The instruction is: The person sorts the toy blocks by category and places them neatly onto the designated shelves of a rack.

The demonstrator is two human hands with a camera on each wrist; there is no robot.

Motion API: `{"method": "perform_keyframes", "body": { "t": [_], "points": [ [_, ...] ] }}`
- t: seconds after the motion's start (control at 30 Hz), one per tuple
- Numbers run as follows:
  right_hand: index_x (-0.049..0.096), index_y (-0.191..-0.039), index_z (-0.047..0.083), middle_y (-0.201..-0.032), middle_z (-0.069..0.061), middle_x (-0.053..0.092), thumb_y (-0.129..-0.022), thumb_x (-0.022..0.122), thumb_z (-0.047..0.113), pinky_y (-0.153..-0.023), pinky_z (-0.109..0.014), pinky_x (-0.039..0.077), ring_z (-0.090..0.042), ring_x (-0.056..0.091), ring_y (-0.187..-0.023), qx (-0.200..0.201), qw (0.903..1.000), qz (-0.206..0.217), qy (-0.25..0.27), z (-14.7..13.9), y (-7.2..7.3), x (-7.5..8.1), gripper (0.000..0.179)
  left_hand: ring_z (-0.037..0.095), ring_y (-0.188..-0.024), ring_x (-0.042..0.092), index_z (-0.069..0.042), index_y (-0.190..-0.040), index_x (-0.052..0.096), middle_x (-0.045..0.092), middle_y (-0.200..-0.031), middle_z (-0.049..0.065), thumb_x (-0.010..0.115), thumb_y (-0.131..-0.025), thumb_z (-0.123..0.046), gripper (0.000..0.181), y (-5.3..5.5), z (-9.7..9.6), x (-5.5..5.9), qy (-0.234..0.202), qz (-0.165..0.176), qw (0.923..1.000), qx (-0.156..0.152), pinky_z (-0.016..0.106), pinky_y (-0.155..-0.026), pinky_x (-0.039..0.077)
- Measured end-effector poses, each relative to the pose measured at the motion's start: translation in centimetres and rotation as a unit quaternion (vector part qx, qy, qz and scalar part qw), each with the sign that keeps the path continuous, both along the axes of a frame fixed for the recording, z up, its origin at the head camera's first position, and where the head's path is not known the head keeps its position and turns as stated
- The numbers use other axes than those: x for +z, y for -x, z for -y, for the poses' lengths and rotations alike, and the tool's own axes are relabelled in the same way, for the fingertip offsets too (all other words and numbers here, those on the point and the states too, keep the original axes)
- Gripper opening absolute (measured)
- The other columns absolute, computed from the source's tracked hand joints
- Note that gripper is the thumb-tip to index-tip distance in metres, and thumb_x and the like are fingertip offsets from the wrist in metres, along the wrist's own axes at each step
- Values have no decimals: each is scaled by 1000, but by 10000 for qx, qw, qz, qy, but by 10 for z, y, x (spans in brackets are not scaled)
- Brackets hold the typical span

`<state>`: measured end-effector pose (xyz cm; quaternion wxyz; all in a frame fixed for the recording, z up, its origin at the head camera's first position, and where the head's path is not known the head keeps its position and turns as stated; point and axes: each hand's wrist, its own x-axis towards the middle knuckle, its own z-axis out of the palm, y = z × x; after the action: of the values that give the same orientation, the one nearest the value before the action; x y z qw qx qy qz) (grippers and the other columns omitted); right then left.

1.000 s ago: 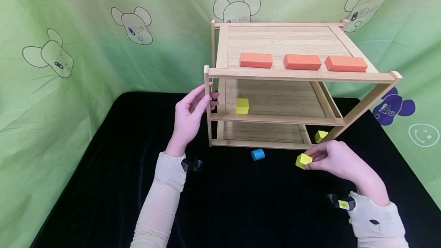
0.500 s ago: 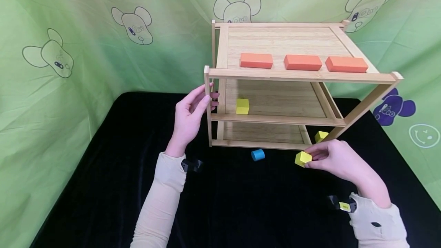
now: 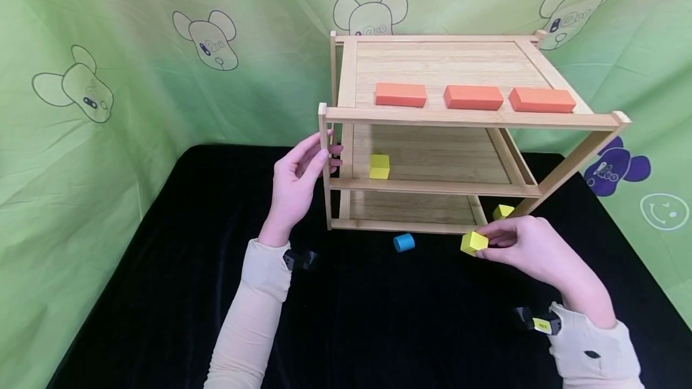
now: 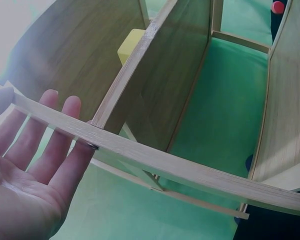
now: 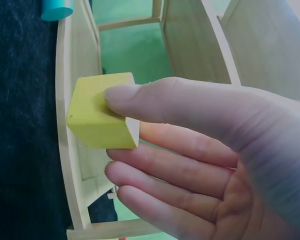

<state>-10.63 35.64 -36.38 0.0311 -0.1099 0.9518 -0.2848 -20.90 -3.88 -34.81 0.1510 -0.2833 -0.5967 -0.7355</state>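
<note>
My right hand (image 3: 532, 251) pinches a yellow cube (image 3: 474, 244) between thumb and fingers, low in front of the wooden shelf rack (image 3: 432, 187) near its right front post. My left hand (image 3: 294, 188) holds the rack's left front post (image 3: 324, 167), thumb in front and fingers behind it. In the left wrist view the fingers (image 4: 65, 150) pass behind that post. On the middle shelf, toward the left, sits another yellow cube (image 3: 379, 167). A third yellow cube (image 3: 503, 212) lies on the cloth by the right post, partly hidden. A blue cylinder (image 3: 403, 242) lies in front of the rack.
Several orange-red blocks, among them the left block (image 3: 400, 95) and the right block (image 3: 542, 100), stand in a row on the top shelf (image 3: 438, 59). Black cloth (image 3: 378, 329) covers the table. A green printed curtain (image 3: 135, 137) hangs behind.
My right hand has lifted the yellow cube slightly and brought it a little closer to the rack. My left hand stays on the post.
</note>
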Motion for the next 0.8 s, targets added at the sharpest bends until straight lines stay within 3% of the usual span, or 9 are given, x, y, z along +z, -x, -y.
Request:
{"method": "perform_keyframes", "body": {
  "t": [0.17, 0.43, 0.63, 0.8],
  "points": [
    [77, -108, 5, -92, 0, 75, -82, 89, 25, -69, -19, 58, -10, 72, -80, 13, 9999, -145, 33, 4, -3, 4, 34, 42, -94, 71, 5, -135, 61, 71, -114, 22, 56, -104, -1, 32, 0, 0, 0, 59, 7, 10000, 51, 47, -89, 59],
    [79, -107, 12, -94, 3, 75, -83, 88, 25, -71, -19, 58, -17, 73, -84, 55, 9987, -456, 201, 13, -8, 10, 29, 40, -94, 72, 4, -135, 61, 72, -114, 21, 56, -104, -2, 32, 0, 0, 0, 81, -21, 9999, 67, 46, -90, 59],
    [79, -107, 15, -96, 3, 76, -82, 89, 21, -73, -7, 50, -10, 72, -85, 121, 9965, -811, 172, 17, -10, 12, 27, 38, -94, 72, 4, -135, 61, 72, -113, 21, 56, -105, -2, 31, 0, 1, 0, 112, -11, 9999, 87, 46, -89, 59],
    [79, -108, 16, -97, 2, 76, -81, 90, 19, -74, -5, 48, -2, 68, -86, 143, 9945, -1018, 192, 20, -12, 15, 29, 38, -93, 72, 4, -134, 62, 72, -113, 21, 56, -105, -2, 31, 0, 0, 0, 81, -19, 9999, 64, 47, -89, 59]
  ]
}}
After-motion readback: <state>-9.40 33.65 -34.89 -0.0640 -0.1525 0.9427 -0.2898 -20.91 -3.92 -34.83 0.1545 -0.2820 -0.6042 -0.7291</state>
